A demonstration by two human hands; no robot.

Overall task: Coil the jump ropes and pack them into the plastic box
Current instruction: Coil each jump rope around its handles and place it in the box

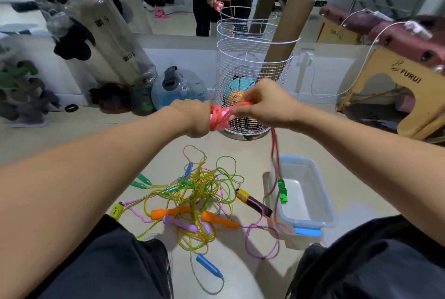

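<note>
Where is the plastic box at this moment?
In the head view the plastic box sits on the floor at lower right, beside the tangled pile of ropes, below the right hand; a green handle hangs over it.

Both forearms are bare from elbow to wrist, with no sleeves, watch or bands showing. The left hand (192,118) and right hand (262,106) wear no gloves or rings. The person's legs are covered by dark, nearly black fabric trousers (115,262), softly creased over both knees.
</note>
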